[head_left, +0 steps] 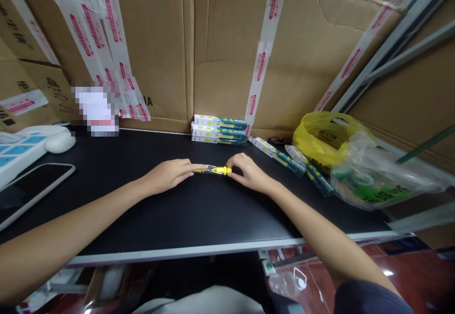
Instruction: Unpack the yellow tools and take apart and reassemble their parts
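A slim yellow pen-shaped tool (221,170) with a clear middle lies level between my hands, just over the black tabletop. My left hand (170,175) is closed on its left end, the index finger stretched along it. At the right end, the thumb and fingers of my right hand (248,172) pinch the yellow cap. My fingers hide both tips of the tool. Behind the hands, a stack of slim green-and-white boxes (218,130) stands against the cardboard.
Two more slim boxes (277,155) (310,171) lie to the right, beside a yellow plastic bag (313,138) and a clear bag (377,176). On the left are a phone (31,188), a white power strip (24,148) and a white mouse (60,142). Cardboard walls (227,43) enclose the back.
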{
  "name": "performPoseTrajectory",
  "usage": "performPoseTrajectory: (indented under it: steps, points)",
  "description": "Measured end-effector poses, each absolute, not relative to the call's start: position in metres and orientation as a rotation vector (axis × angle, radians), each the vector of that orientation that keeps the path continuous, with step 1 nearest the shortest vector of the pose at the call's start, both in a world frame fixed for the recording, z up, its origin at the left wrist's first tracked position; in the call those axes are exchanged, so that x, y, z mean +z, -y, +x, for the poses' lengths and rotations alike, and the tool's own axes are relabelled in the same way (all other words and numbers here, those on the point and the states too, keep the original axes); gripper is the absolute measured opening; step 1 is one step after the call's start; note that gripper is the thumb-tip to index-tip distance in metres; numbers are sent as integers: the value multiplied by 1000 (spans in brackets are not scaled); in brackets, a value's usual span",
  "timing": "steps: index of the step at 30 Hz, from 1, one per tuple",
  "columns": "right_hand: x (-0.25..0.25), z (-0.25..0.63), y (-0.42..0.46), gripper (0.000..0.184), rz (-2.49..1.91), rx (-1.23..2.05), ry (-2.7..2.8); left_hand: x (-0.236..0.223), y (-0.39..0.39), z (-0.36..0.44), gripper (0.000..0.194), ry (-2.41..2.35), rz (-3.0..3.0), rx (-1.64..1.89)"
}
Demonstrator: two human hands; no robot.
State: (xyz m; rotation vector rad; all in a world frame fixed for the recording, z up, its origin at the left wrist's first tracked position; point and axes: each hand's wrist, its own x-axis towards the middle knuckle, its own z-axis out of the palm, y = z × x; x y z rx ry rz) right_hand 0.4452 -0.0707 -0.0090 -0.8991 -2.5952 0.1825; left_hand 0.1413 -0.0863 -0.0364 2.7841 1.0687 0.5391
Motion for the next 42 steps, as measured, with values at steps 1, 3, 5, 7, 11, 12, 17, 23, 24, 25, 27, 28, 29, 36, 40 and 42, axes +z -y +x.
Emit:
performPoseTrajectory:
  steps: [1,3,5,7,11,12,17,23,24,25,27,28,29,36,40,42]
  points:
    - [-9,445,71,10,-893,182,2586,-36,86,141,42,-1068,2786,537]
    - [-9,444,71,11,-888,181,2565,-37,86,141,42,-1067,2788,536]
    - [-8,444,72,16,-896,185,2544,-37,86,141,42,-1065,2786,541]
    - [-7,444,74,21,-908,198,2536,-37,85,141,42,-1066,2784,538]
    - [-6,444,73,22,-937,183,2583,-37,85,141,42,-1071,2772,524]
    - [-7,445,72,25,-944,165,2602,-37,86,141,42,-1070,2770,526]
    - [-13,445,68,32,-961,115,2643,-37,86,141,42,-1076,2770,529]
    - [-9,445,71,23,-938,151,2628,-37,86,141,42,-1069,2780,528]
    - [-8,445,72,22,-937,157,2624,-37,86,141,42,-1072,2779,528]
    - [-7,445,72,21,-936,163,2621,-37,86,141,42,-1074,2778,527]
    - [-7,445,72,20,-931,168,2618,-37,86,141,42,-1067,2778,533]
    - [-7,445,72,20,-927,170,2615,-37,85,140,42,-1061,2779,539]
    - [-8,445,71,18,-923,172,2612,-37,85,140,42,-1055,2780,546]
    - [-10,445,70,10,-914,166,2575,-37,85,140,42,-1061,2787,536]
    - [-9,444,72,15,-924,175,2558,-36,86,141,42,-1074,2778,523]
    - [-8,444,73,22,-940,198,2558,-36,86,141,42,-1075,2774,532]
